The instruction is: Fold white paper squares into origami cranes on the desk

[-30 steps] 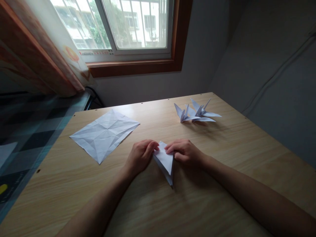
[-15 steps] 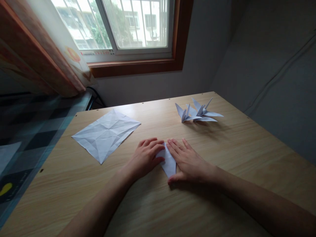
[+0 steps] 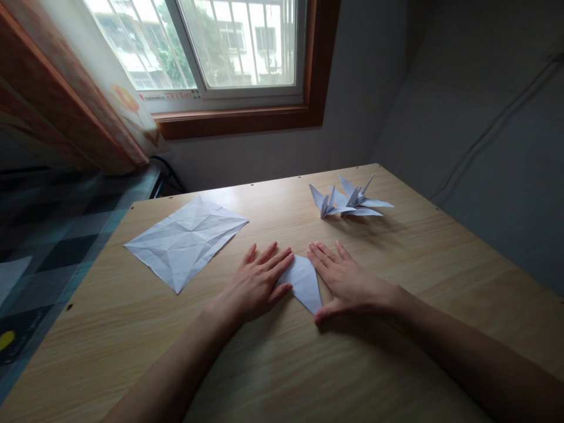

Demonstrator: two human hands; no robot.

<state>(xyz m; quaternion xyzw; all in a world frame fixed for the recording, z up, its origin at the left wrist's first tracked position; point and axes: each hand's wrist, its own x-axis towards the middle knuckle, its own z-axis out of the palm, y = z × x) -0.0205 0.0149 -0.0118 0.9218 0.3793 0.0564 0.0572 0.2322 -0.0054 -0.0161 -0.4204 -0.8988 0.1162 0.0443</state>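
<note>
A small piece of folded white paper [image 3: 304, 283] lies flat on the wooden table between my hands. My left hand [image 3: 259, 283] rests palm down with its fingers spread, the fingertips and thumb on the paper's left side. On the other side, my right hand [image 3: 348, 282] lies flat and open, its fingertips at the paper's upper right edge and its thumb by the lower tip. Part of the paper's left side is hidden under my left fingers.
An unfolded, creased white sheet [image 3: 188, 238] lies at the left of the table [image 3: 247, 376]. Folded paper cranes [image 3: 352, 202] stand near the far right edge. Beyond are a window [image 3: 247, 47], a curtain [image 3: 74, 76] and a checked surface [image 3: 66, 252].
My left fingers have spread out flatter. My right hand has slid slightly right, off the paper's face to its edge, so more of the folded paper shows.
</note>
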